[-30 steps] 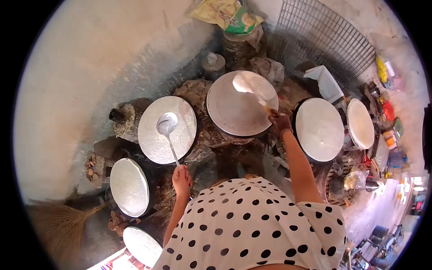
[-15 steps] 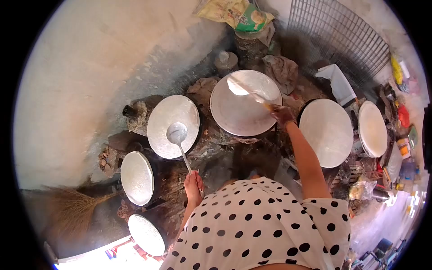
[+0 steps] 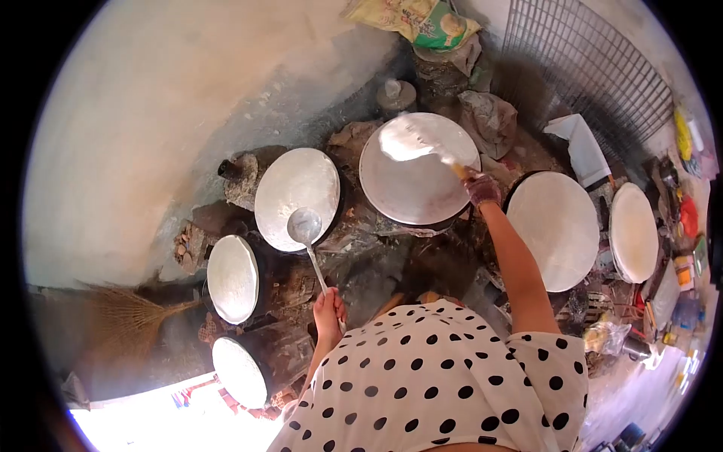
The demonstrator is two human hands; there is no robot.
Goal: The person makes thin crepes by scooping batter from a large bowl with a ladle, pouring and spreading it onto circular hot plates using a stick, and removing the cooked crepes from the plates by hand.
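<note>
My left hand (image 3: 329, 310) is closed around the long handle of a metal ladle (image 3: 304, 224). The ladle's bowl hangs over the lower part of a round griddle (image 3: 290, 188) with a pale coating. In a dark glove, my right hand (image 3: 482, 188) grips a tool with a yellowish handle (image 3: 458, 170). Its far end is smeared by motion, so I cannot tell its exact shape. It reaches over the middle griddle (image 3: 403, 200), where wet white batter (image 3: 403, 139) lies on the upper part.
More round griddles, a coated one (image 3: 553, 230) among them, form an arc around me. A straw broom (image 3: 128, 320) lies at left. A metal grid (image 3: 587, 71) leans at upper right beside a white box-like container (image 3: 580, 151). A printed sack (image 3: 422, 21) sits at the top.
The white batter on the middle griddle covers a wider patch. My right hand has moved the tool, while the left still holds the ladle over its griddle. The whole view has shifted slightly.
</note>
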